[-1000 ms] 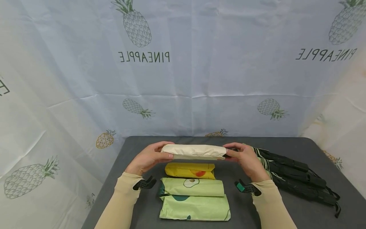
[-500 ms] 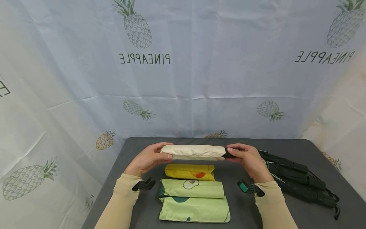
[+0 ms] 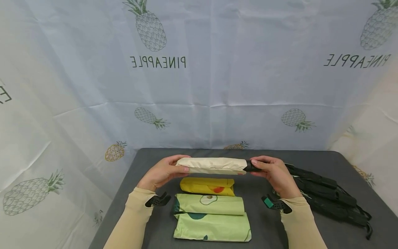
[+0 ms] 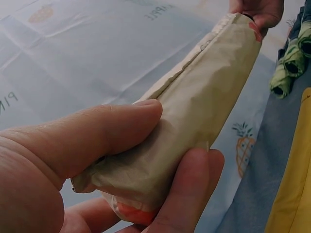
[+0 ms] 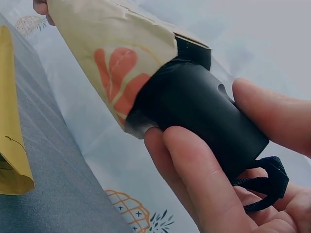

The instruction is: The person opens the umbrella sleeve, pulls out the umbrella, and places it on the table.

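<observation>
Above the table, a cream fabric sleeve is held level between my two hands. My left hand grips its left end, thumb on one face and fingers on the other, as the left wrist view shows. Out of the right end sticks the black handle of a folding umbrella, with a dark wrist cord at its tip. My right hand pinches this handle between thumb and fingers. An orange flower print marks the sleeve near its opening. The rest of the umbrella is hidden inside.
On the dark grey table, a yellow folded packet lies below the held sleeve. Two light green packets, one with an avocado print and one nearer, lie in front. Several black folded umbrellas rest at the right.
My right hand has moved right, and more of the black umbrella handle shows beyond the sleeve's opening. The left hand and the sleeve have stayed nearly in place.
</observation>
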The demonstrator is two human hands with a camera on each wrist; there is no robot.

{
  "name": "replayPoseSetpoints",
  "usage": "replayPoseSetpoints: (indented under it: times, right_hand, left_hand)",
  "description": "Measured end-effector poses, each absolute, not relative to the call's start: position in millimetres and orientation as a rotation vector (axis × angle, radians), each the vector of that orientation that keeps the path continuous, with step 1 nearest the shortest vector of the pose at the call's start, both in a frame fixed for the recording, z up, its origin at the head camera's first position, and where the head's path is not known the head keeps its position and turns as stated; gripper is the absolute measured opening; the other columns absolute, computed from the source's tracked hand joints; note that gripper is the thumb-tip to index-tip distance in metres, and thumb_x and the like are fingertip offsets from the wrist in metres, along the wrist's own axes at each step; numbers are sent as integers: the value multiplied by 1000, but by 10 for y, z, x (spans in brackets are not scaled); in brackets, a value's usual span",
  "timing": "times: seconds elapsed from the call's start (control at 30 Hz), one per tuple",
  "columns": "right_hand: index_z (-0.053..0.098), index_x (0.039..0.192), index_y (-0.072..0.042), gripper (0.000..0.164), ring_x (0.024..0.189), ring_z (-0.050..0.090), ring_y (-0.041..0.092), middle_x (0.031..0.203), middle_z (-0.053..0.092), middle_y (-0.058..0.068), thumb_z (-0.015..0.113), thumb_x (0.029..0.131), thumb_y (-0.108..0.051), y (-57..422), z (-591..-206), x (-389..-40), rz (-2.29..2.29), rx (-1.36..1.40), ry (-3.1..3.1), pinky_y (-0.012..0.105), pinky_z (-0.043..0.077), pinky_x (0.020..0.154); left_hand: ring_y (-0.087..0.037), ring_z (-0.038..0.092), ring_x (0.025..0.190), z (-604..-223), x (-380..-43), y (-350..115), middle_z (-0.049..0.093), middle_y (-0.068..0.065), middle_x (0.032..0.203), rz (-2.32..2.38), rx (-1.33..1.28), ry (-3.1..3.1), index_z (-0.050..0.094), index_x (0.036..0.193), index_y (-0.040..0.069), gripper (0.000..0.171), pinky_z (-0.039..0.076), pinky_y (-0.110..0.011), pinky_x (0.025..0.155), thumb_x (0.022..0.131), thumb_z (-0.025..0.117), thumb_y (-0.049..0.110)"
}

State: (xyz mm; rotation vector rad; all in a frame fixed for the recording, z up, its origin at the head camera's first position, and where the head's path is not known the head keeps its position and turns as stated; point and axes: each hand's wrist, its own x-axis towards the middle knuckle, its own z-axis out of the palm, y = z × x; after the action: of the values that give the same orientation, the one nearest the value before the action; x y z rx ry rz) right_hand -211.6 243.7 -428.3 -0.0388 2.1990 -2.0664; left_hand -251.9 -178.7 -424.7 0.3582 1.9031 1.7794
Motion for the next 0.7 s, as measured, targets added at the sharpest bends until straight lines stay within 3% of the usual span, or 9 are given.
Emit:
replayPoseSetpoints:
  times: [0.43, 0.7]
  right_hand:
    - [77, 128, -11, 27, 103, 76, 9, 116, 70, -8, 74, 106, -27, 2503, -4283, -2114, -2072, -26, 2204, 32, 67, 94]
    - [77, 127, -13, 24, 103, 76, 10, 119, 67, -6, 74, 106, -25, 2552, -4272, -2118, -2098, -23, 2179, 31, 67, 93]
  left_hand:
    - [-27, 68, 124, -4268, -2526, -1798, 57, -18, 152, 1775, 349, 1921, 52, 160, 8, 67, 60, -44, 111, 100, 80, 15]
    - [-25, 69, 122, -4283, -2538, -1803, 55, -21, 153, 1773, 362, 1922, 51, 160, 8, 66, 58, -48, 114, 101, 78, 15]
